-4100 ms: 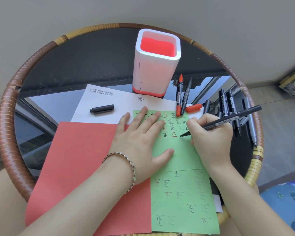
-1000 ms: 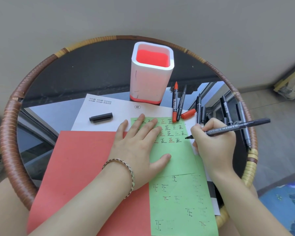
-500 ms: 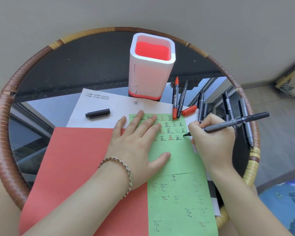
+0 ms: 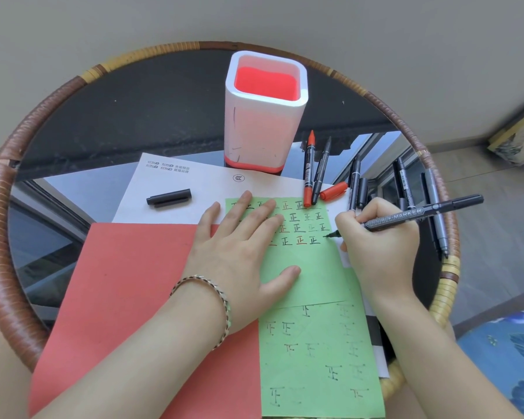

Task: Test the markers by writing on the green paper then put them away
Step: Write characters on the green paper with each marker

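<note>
Marker [image 4: 418, 215] clamped in right hand [image 4: 378, 246] grip, tip on green paper [image 4: 315, 282].

Glossy glass tabletop [image 4: 82, 207], mirror-smooth and throwing reflections, ringed by a rim [image 4: 0, 237] of woven rattan, ribbed and rough. Matt green paper [image 4: 315, 282] lies creased across the middle; the red sheet [image 4: 127, 282] beside it looks smooth and matt. The marker [image 4: 421, 214] shows satin black plastic. Smooth plastic holder [image 4: 265, 122], white outside, slightly scuffed. A braided bracelet [image 4: 215, 300] glints metallic.
</note>
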A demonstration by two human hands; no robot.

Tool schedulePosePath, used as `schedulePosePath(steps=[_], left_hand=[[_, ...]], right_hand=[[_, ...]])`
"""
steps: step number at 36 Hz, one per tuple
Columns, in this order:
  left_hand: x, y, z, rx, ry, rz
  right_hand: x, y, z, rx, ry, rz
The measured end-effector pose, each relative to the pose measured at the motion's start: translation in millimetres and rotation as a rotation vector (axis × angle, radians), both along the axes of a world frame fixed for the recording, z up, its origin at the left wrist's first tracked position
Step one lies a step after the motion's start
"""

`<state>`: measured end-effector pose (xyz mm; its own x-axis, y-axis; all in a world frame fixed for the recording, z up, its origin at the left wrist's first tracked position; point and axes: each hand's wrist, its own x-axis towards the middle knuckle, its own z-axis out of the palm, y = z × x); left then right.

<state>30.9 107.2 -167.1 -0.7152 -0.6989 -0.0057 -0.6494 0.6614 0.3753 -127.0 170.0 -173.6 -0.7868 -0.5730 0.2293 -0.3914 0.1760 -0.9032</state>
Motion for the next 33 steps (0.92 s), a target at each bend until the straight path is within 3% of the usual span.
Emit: schedulePosePath(steps=[33], left_hand=[[-0.1, 0.2, -0.4, -0.016, 0.002, 0.0]], right_hand=[[1.9, -1.5, -1.4, 0.015, -0.012, 0.037]])
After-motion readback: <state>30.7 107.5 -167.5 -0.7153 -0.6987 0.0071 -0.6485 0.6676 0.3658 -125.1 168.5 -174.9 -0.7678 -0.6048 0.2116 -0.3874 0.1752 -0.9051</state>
